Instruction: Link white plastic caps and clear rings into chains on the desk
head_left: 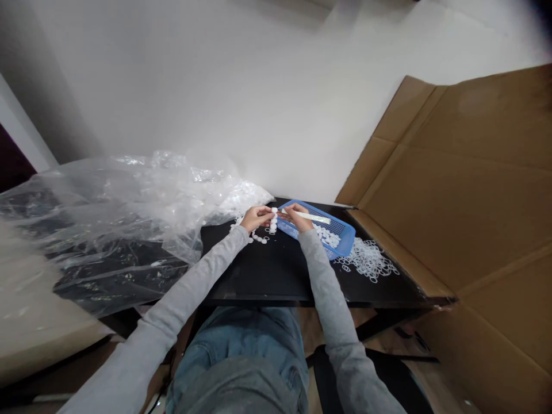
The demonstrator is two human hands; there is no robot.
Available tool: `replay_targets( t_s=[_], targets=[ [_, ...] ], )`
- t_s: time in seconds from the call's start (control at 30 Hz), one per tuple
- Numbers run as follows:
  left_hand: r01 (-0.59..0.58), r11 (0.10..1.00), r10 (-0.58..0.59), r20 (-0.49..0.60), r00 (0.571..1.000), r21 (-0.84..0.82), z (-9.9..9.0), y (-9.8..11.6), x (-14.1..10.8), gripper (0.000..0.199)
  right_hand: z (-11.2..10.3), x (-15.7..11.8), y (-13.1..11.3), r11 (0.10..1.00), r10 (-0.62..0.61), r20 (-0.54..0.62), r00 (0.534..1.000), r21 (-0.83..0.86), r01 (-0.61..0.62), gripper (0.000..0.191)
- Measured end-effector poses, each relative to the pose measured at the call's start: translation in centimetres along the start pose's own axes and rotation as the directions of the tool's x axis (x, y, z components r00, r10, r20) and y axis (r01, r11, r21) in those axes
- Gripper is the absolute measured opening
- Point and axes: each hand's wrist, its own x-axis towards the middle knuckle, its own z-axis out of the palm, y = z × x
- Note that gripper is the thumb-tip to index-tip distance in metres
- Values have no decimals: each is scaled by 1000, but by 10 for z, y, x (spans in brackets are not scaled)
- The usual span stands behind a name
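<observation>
Grey sleeves (332, 299) and a denim lap (241, 351) filled the bottom of the frame, nearest the camera. Fingers of the left hand (255, 218) were curled shut around a white disc chain (273, 221), which stood as a short upright stack at frame centre. Fingers of the right hand (297, 217) were closed just beside that stack and appeared to pinch a pale stick (307, 216), which ran rightward over a blue mesh basket (345, 237). A looser run of discs (254, 237) trailed from the stack onto a black table (259, 276). The discs were judged light, stiff and smooth, liable to slip, while the linked chain would flop; a pinch on the stacked section offered the surest hold. White discs (328, 236) lay inside the basket. A heap of translucent rings (366, 259) lay to its lower right. A crumpled plastic sheet (107, 213) spread across the left of the frame, and opened cardboard (474, 172) rose at the right.
</observation>
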Motion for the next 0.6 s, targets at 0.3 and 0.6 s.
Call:
replay_targets(
  t_s=[0.3,0.6],
  targets=[
    [-64,998,64,-76,995,7,0,1,1,43,-6,1,1,997,-64,10,998,-37,64,39],
    [-87,996,85,-103,991,-15,0,0,2,49,-8,2,4,994,-85,80,993,-64,90,39]
  ],
)
